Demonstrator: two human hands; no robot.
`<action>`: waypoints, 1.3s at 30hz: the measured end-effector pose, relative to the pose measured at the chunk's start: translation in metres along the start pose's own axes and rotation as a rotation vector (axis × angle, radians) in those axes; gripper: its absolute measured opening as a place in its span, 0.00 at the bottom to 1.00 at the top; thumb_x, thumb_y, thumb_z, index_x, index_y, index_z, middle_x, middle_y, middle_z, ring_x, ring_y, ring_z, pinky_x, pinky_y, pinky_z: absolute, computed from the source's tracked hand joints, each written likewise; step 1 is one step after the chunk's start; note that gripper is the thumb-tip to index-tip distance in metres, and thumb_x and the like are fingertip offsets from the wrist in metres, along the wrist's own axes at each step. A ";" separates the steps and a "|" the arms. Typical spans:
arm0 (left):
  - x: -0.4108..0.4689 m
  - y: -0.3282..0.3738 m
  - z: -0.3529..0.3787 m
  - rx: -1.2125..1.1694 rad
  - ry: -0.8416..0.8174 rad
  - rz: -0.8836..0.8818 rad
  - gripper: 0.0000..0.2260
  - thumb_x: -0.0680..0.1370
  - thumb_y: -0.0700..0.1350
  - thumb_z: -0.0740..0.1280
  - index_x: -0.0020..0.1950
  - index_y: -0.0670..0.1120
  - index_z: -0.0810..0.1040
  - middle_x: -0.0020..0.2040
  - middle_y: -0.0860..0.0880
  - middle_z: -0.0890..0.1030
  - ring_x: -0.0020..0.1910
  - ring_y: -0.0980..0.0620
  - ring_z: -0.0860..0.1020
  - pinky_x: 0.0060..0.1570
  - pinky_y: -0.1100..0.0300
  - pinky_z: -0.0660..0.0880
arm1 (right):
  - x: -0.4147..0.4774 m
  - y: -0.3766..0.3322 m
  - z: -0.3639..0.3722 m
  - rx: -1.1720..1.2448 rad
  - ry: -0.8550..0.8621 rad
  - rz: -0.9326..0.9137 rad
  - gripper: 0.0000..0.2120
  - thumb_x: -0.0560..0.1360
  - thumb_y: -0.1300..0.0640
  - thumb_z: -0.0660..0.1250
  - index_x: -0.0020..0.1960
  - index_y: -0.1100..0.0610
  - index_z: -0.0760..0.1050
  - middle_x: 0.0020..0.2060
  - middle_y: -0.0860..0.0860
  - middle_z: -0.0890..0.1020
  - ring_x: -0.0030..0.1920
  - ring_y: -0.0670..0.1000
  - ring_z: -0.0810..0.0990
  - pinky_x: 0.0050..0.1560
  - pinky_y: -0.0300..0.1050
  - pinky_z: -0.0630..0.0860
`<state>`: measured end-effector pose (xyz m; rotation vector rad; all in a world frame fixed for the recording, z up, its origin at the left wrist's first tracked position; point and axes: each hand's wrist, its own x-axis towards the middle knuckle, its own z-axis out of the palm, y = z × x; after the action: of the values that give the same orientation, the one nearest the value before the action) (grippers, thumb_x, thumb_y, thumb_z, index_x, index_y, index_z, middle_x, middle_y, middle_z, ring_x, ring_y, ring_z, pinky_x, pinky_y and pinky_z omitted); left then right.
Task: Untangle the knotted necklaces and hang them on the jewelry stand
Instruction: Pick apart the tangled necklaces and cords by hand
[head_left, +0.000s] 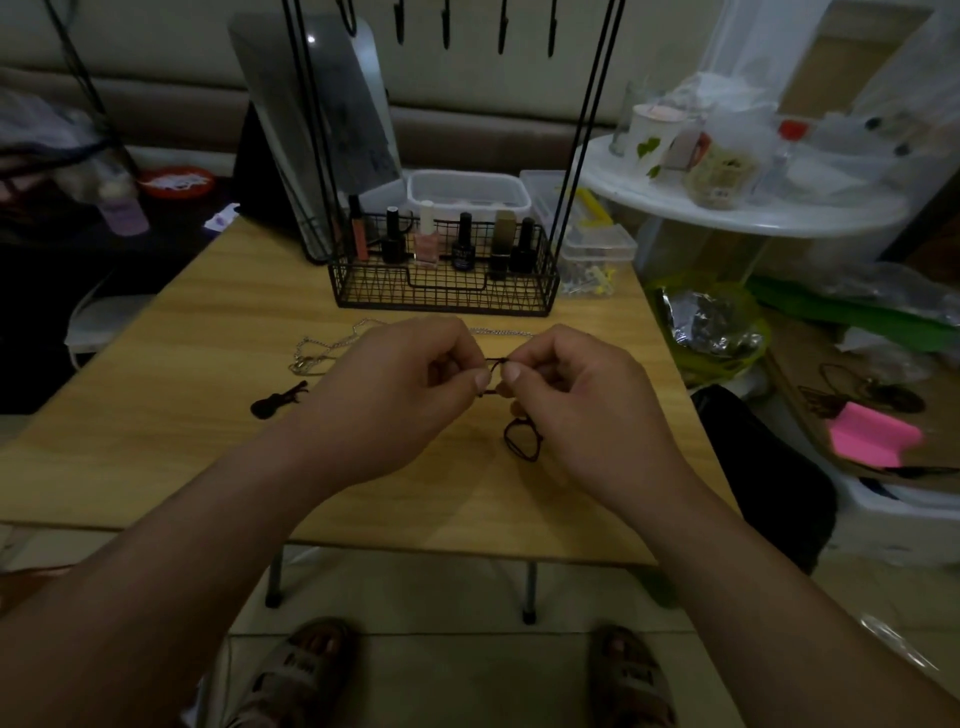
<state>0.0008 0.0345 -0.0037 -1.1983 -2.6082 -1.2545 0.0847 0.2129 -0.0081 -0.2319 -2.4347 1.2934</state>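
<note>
Over the middle of the wooden table (218, 457), my left hand (400, 395) and my right hand (576, 400) pinch a thin dark cord necklace (522, 441) between thumbs and fingertips. A loop of the cord hangs down below my right hand. A silver chain necklace (332, 345) lies on the table behind my hands, partly hidden by them. A small dark guitar-shaped pendant (278, 401) lies to the left. The black wire jewelry stand (441, 291) stands at the back, its uprights rising to hooks (447, 26) at the top.
Several nail polish bottles (462, 244) stand in the stand's basket. A mirror (322, 130) leans behind it, and clear plastic boxes (467, 192) sit beside it. A cluttered white round table (753, 208) stands at right. My sandalled feet (306, 670) are below the table edge.
</note>
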 end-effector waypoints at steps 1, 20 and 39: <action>0.000 0.000 0.001 -0.014 -0.006 0.002 0.04 0.80 0.48 0.72 0.46 0.55 0.80 0.40 0.56 0.80 0.42 0.56 0.77 0.41 0.60 0.74 | -0.001 0.000 0.000 -0.002 -0.005 -0.001 0.03 0.79 0.53 0.72 0.46 0.47 0.81 0.40 0.44 0.85 0.44 0.42 0.83 0.47 0.51 0.83; 0.001 0.000 -0.001 0.014 -0.060 0.003 0.04 0.79 0.44 0.71 0.45 0.53 0.80 0.41 0.55 0.80 0.43 0.56 0.77 0.38 0.61 0.73 | -0.006 0.002 0.006 -0.264 -0.037 -0.188 0.01 0.78 0.51 0.71 0.50 0.48 0.81 0.38 0.42 0.83 0.39 0.43 0.81 0.41 0.53 0.80; -0.001 -0.002 -0.001 0.141 -0.124 0.068 0.02 0.80 0.47 0.69 0.48 0.52 0.80 0.42 0.57 0.78 0.43 0.58 0.75 0.41 0.59 0.73 | -0.011 -0.004 0.002 -0.542 -0.073 -0.257 0.03 0.81 0.48 0.66 0.51 0.46 0.78 0.38 0.42 0.82 0.41 0.45 0.80 0.42 0.50 0.78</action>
<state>0.0000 0.0318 -0.0047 -1.3668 -2.6624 -0.9967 0.0945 0.2054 -0.0088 -0.0071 -2.7226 0.5272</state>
